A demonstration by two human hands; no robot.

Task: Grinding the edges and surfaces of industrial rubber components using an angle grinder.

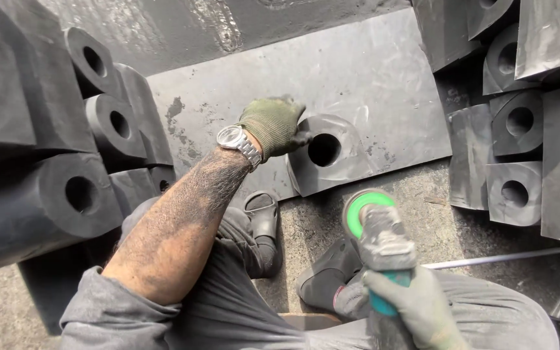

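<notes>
Head view shows the left hand (272, 124), gloved, laid with fingers curled over the top left of a black block (332, 155) with a round hole through it; it rests there more than clamps. That block sits at the near edge of a grey slab (371, 71), about midway along it. It looks like dense rubber or similar: probably heavy, stiff with slight give, its dusty matte skin likely grippy rather than slick, and not fragile. Good holds would be the rounded top, the flat base edge, or fingers hooked in the hole. Its face is smooth and dark, scuffed pale in places. The right hand (416, 304), also gloved, is wrapped tight round the body of a grinder (377, 230) with a green-rimmed disc, held above the floor just short of the block. Matching blocks (85, 194) pile up at both sides.
</notes>
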